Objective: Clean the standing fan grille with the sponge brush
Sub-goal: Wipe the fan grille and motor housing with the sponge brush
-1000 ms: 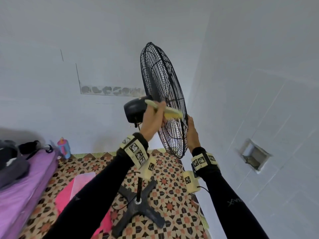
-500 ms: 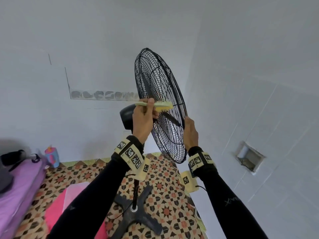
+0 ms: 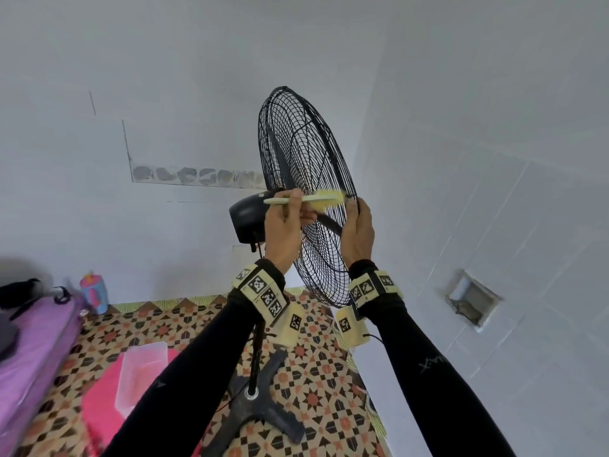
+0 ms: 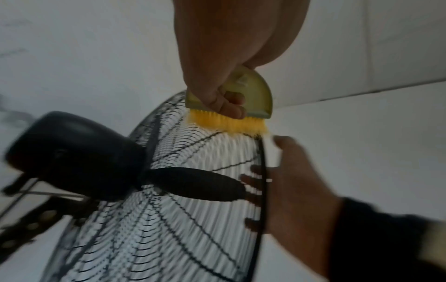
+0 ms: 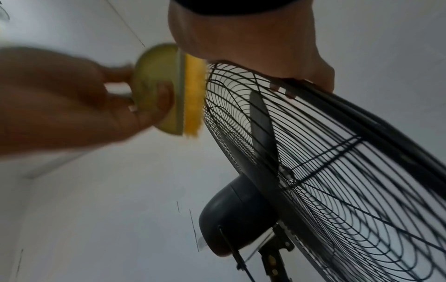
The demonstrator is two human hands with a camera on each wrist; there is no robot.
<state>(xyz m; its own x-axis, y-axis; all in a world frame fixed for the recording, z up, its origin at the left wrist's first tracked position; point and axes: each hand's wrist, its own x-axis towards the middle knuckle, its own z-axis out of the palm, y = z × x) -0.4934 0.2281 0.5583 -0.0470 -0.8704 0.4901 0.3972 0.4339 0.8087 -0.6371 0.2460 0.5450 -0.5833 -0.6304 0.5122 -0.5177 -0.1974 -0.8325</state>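
Note:
The black standing fan's wire grille stands edge-on in front of me, its motor housing to the left. My left hand grips the handle of a yellow-green brush held level. Its yellow bristles touch the rear grille wires near the rim. My right hand holds the grille's right rim, fingers curled over it. The brush and the left hand are blurred in the right wrist view. A fan blade shows behind the wires.
The fan's pole and cross base stand on a patterned floor mat. A tiled wall with a small recess is close on the right. A pink box with a clear lid, a purple bed and a bottle lie left.
The left hand has swept the brush up and right across the rear grille toward the rim. The right hand has slid higher up the rim, close to the bristles.

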